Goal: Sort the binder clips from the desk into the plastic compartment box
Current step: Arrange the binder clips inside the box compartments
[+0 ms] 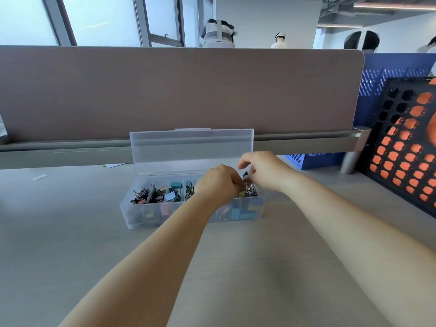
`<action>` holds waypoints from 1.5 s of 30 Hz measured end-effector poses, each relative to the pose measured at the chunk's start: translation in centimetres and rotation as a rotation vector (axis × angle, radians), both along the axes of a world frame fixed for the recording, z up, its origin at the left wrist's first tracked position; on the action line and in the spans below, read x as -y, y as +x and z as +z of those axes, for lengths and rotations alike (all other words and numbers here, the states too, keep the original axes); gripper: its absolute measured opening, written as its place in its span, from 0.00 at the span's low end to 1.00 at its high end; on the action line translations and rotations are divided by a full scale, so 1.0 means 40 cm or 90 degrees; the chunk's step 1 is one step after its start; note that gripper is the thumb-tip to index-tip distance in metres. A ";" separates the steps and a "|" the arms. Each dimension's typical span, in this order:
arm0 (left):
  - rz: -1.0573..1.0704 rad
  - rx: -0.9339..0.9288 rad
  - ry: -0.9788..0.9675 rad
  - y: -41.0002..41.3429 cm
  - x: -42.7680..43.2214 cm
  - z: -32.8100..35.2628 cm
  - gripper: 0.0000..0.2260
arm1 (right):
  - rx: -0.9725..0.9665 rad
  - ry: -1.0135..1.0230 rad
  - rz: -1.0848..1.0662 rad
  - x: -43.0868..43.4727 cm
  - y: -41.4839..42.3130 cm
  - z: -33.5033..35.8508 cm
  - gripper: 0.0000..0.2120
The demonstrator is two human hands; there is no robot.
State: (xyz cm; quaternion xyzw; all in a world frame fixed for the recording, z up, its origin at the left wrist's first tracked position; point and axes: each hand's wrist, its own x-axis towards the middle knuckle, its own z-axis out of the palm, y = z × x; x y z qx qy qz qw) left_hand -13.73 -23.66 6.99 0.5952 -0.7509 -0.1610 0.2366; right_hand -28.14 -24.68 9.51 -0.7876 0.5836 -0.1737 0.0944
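A clear plastic compartment box (pixel 132 212) stands on the desk with its lid (pixel 191 149) raised at the back. Its compartments hold several coloured binder clips (pixel 155 193). Both hands hover over the right end of the box. My right hand (pixel 264 169) pinches a small blue binder clip (pixel 245 174) between thumb and fingers. My left hand (pixel 218 184) has its fingers curled, with the tips right beside that clip; whether it grips anything is hidden. The rightmost compartments are partly covered by my hands.
A brown partition (pixel 179 90) runs along the back of the desk. At the right stand a blue perforated organiser (pixel 313 159) and a black perforated rack (pixel 401 147) with orange showing through. Paper scraps (pixel 40 177) lie at the left. People stand beyond the partition.
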 end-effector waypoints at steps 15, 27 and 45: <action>-0.032 0.001 -0.033 -0.001 -0.011 0.006 0.03 | 0.022 -0.021 -0.030 -0.010 0.001 0.013 0.05; -0.042 -0.009 -0.011 -0.007 -0.016 -0.003 0.04 | -0.033 0.031 -0.069 -0.018 0.008 0.015 0.04; -0.034 -0.022 0.007 0.006 -0.010 -0.007 0.02 | -0.119 -0.096 -0.085 0.003 -0.006 -0.025 0.07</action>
